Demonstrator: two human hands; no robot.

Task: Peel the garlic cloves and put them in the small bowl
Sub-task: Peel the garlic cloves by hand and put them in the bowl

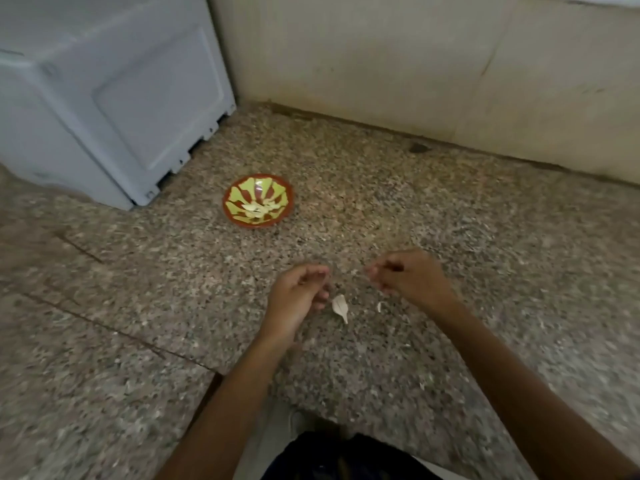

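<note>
One garlic clove point(340, 307) lies on the speckled stone desk point(450, 237) between my hands, within easy reach, I think, for the next peeling. The small bowl point(258, 199), farther back, already holds pale peeled cloves. My left hand point(298, 296) and right hand point(405, 276) hover with fingers loosely curled; I cannot tell if they pinch something.

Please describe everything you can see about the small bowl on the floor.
The small bowl is round and shallow, with a red-brown rim and a pattern of yellow-green wedges on red-brown inside. Its surface looks glossy, with a bright reflection near the centre; the material cannot be told. It stands upright on the speckled stone floor, near the corner of a pale grey appliance but not touching it. Pale pieces, probably garlic, lie inside. Neither hand touches it.
</note>
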